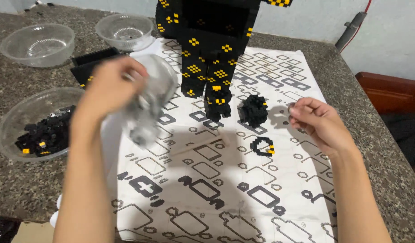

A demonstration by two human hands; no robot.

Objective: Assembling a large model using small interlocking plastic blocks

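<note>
You're gripping a clear plastic container [149, 101] in your left hand [109, 87] — blurred, probably tipping — over the printed instruction sheet [216, 189], beside the black-and-yellow block figure [207, 49]. Your right hand [317, 121] is pinching something tiny, cannot tell what. Keep the container low over the sheet — pieces scatter.

Clear plastic bowl [151, 96] was motion-blurred, tipped on its side, held off the instruction sheet [225, 180] near the sheet's left edge by the left hand [109, 85]. Right hand [317, 121] pinched a tiny piece, too small to identify, over the sheet's right edge.
</note>
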